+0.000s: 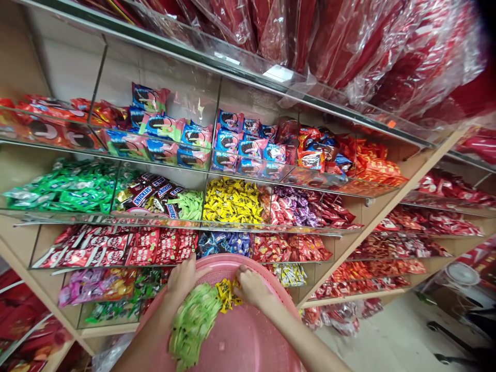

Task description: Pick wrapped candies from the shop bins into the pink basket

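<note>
A round pink plastic basket point(256, 341) stands below me, in front of the shelves. At its upper left rim is my left hand point(180, 279), closed round the edge with the thumb toward the inside. My right hand point(250, 284) is inside the basket near the far wall, its fingers curled against a few yellow-wrapped candies point(228, 295). The curled fingers hide most of what they hold. A pile of green-wrapped candies point(196, 323) lies in the left half of the basket, beside the yellow ones.
Glass-fronted shelves hold yellow candies point(232, 201), Snickers bars point(155, 194), green packets point(73, 186) and blue-and-pink cookie packs point(163, 129). Plastic-wrapped red goods point(349, 46) fill the top. A slanting wooden divider point(372, 230) separates further shelves of red packets point(418, 222). Pale floor point(372, 341) shows at lower right.
</note>
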`<move>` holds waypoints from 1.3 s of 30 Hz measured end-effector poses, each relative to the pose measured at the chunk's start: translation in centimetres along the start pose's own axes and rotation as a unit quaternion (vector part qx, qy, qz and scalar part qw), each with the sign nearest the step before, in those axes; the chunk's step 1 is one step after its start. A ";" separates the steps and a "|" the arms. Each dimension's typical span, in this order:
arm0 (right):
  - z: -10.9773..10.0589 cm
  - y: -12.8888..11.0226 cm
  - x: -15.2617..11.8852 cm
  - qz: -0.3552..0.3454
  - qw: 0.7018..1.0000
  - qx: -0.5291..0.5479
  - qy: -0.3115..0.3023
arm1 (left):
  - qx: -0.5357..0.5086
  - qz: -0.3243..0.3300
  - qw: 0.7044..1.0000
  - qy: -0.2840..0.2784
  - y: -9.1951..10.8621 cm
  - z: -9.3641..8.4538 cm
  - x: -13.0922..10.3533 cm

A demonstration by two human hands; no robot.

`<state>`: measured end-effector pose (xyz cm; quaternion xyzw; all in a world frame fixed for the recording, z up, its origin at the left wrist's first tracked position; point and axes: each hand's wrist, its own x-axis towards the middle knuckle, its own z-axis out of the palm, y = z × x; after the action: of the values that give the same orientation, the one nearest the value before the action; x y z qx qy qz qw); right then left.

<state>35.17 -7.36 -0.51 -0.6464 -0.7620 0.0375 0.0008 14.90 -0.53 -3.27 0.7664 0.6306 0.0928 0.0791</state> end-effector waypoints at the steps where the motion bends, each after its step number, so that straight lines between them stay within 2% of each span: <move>1: 0.0 -0.1 -0.1 -0.003 1.000 -0.006 -0.009 | -0.003 0.002 1.000 -0.002 0.0 -0.1 0.0; 4: -0.2 -0.2 -0.5 -0.009 1.000 -0.017 -0.018 | -0.003 0.002 1.000 -0.001 0.0 -0.1 0.0; 7: -1.7 -0.4 -0.6 -0.014 1.000 -0.007 0.013 | 0.001 -0.003 1.000 -0.002 0.0 0.1 0.0; 11: -6.2 -0.7 0.0 -0.056 0.991 0.039 0.115 | 0.009 -0.003 1.000 -0.002 -0.1 0.4 0.2; 15: -11.1 0.1 2.0 -0.095 0.964 0.089 0.231 | 0.018 -0.002 1.000 0.004 -0.2 0.6 0.2; 19: -14.1 2.2 5.2 -0.085 0.953 0.075 0.282 | 0.009 0.007 1.000 0.007 -0.2 0.6 0.2; 24: -14.6 4.4 8.2 -0.099 0.963 0.062 0.244 | 0.005 0.005 1.000 0.012 -0.3 0.7 0.2; 29: -13.7 4.8 9.2 -0.096 0.966 0.104 0.216 | 0.001 0.004 1.000 0.019 -0.4 0.6 0.1; 33: -13.4 5.0 9.5 -0.098 0.961 0.121 0.229 | 0.005 0.003 1.000 0.010 -0.3 0.5 0.0; 39: -14.1 4.9 8.7 -0.101 0.940 0.148 0.291 | 0.012 0.014 1.000 0.024 -0.3 0.6 0.2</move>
<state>39.24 2.84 12.88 -0.5418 -0.7756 -0.0402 0.3214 14.77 -0.30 -3.91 0.7736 0.6226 0.1047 0.0536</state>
